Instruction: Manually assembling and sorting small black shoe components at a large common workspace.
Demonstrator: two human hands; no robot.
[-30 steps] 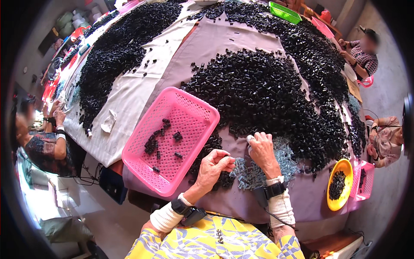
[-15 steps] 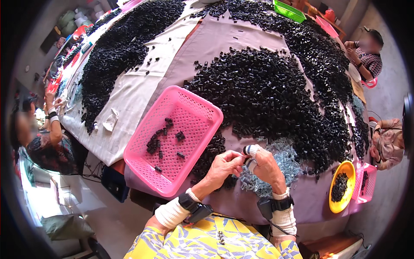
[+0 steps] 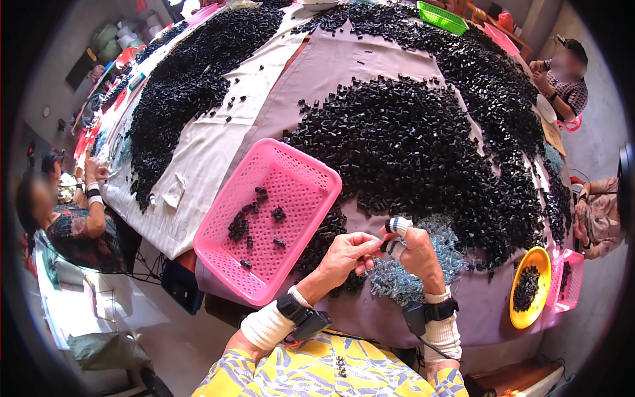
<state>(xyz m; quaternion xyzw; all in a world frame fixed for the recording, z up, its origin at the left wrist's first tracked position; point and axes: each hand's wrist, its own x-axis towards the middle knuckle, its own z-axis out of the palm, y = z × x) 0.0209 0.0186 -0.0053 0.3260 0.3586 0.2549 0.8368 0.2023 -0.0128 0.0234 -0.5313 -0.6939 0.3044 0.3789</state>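
My left hand is closed in a pinch, thumb and forefinger pressed together at the fingertips of my right hand. Closed beside it, my right hand has white finger sleeves with dark stripes on two fingers. Something small and dark shows between the hands, but its shape is too hidden to tell. Under and beside my right hand lies a pile of small clear, bluish pieces. Beyond both hands spreads a large heap of small black plastic parts. Left of my left hand, a pink perforated basket holds several black parts.
On the right stand a yellow bowl with black parts and a pink basket. A green basket sits at the far edge. More black parts cover the pale cloth at left. Other people sit left and right around the table.
The whole view has shifted slightly, so the table things sit a little lower and to the right. Both hands stay together, with only small finger movement.
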